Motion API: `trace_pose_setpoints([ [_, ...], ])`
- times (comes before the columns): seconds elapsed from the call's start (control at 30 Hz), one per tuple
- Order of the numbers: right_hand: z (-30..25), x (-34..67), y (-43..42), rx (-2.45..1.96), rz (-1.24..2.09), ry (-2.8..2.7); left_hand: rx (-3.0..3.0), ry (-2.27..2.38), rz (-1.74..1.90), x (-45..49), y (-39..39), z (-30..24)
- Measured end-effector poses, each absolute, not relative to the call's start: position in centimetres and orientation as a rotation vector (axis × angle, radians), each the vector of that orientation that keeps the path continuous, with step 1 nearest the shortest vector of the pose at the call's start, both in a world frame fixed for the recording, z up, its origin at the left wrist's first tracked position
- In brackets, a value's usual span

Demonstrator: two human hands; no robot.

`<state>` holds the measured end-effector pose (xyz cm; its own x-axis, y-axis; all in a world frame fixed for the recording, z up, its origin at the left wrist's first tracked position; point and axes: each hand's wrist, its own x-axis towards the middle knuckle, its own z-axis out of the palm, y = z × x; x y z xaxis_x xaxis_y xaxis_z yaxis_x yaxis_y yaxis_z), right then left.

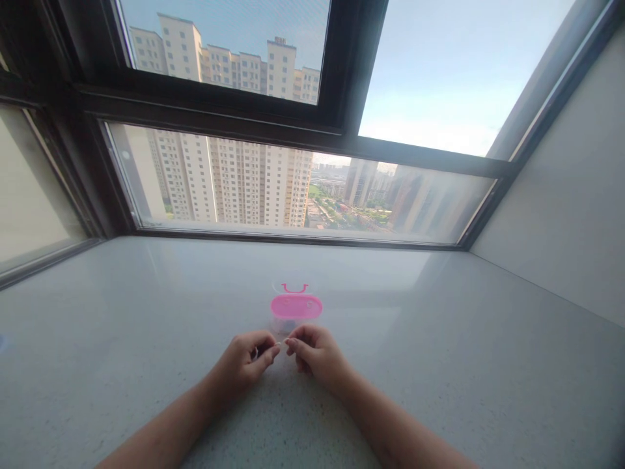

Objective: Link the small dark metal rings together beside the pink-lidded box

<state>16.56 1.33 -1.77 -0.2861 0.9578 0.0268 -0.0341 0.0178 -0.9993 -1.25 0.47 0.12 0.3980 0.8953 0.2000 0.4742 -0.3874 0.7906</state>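
My left hand [251,357] and my right hand [312,352] meet almost fingertip to fingertip above the pale speckled sill. Each is closed in a pinch between thumb and forefinger. A tiny whitish bit shows at the fingertips, too small to name. Just beyond the hands stands a small clear box with a pink oval lid [296,306]. Something dark lies inside its see-through wall, partly hidden by my fingers. Behind the lid is a pink handle [295,288] with a clear rim around it.
The broad sill [463,365] runs to a dark window frame [303,238] at the back. A white wall [561,195] rises on the right. A bluish blurred thing [2,342] sits at the far left edge. Tall buildings [244,182] stand outside the glass.
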Motion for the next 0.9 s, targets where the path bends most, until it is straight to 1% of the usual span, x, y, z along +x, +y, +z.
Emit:
trace_pose_setpoints([
  [0.4,-2.00,16.40,1.09,-0.951,1.374,-1.496,2.048,1.164,0.822,-1.31,0.40,0.01],
  [0.67,-1.97,16.44,0.85,-0.979,1.435,-1.554,2.081,1.161,0.779,-1.37,0.54,0.00],
  [0.9,-2.55,16.42,0.89,-1.017,1.380,-1.674,2.099,1.165,0.760,-1.33,0.49,0.00],
])
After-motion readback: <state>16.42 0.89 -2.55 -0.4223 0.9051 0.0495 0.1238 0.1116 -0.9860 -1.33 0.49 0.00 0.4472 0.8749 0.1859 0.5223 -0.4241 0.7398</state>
